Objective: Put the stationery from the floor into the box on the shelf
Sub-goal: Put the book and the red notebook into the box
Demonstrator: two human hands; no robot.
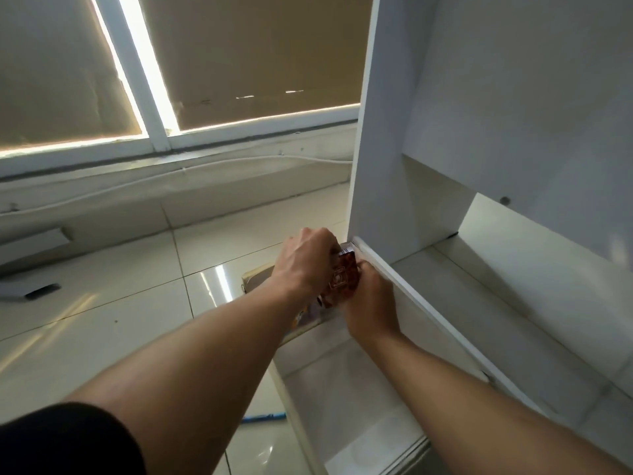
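Both my hands meet at the front corner of the white shelf unit (411, 289). My left hand (306, 260) grips a small red-brown patterned box (342, 277) from above and the left. My right hand (371, 305) holds the same box from below and the right. A wooden box (255, 277) shows beneath my hands, mostly hidden, with some printed items (310, 313) in it. A blue pen-like item (263, 417) lies on the floor tiles below my left forearm.
The shelf's white side panel (380, 132) rises just right of my hands. Glossy floor tiles (120, 303) spread to the left. A window with tan blinds (246, 60) and a white cable (205, 166) run along the far wall. A grey object (27, 286) lies at far left.
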